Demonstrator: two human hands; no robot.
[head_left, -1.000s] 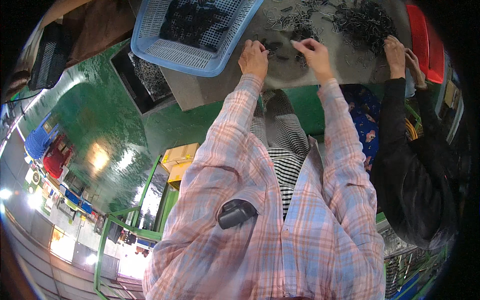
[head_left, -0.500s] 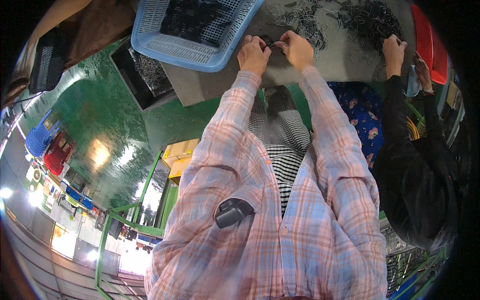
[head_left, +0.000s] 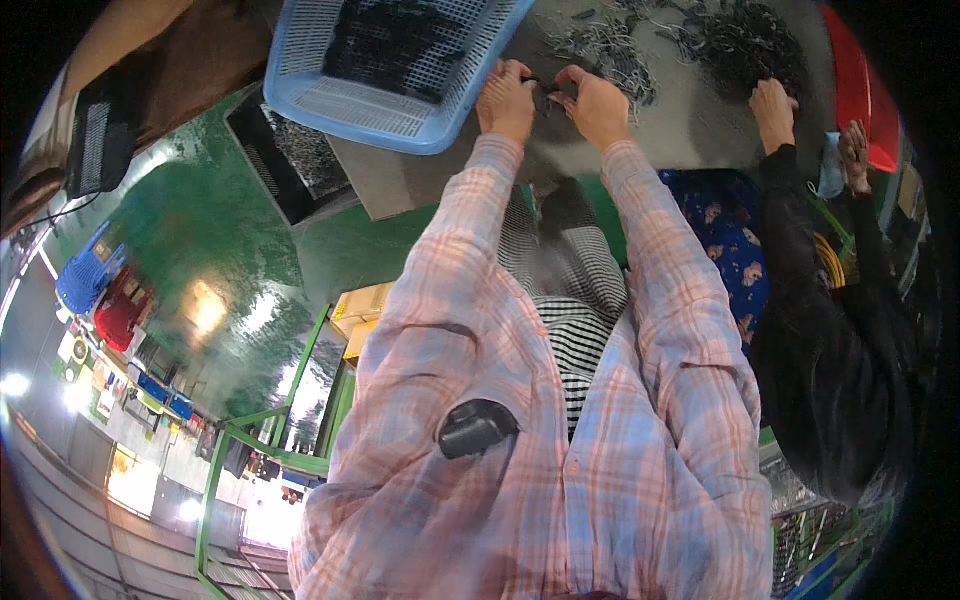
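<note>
The left hand (head_left: 507, 106) pinched a dark piece (head_left: 542, 86), which sat between the 2 hands above the tabletop (head_left: 690, 135). The right hand (head_left: 600, 110) curled close beside it; whether it gripped too could not be told. A basket (head_left: 350, 132) stood just left.

Cardboard boxes (head_left: 362, 304) sit just beside a green metal frame (head_left: 305, 463).

Light is uneven: lamps (head_left: 14, 385) at the far left flare white, and the green floor (head_left: 215, 225) throws back warm and white glare. The grey surface (head_left: 690, 135) lies dimmer; its fine pieces (head_left: 745, 55) blur together, striped trousers (head_left: 588, 262) smear, and straight edges bow toward a black circular rim.
</note>
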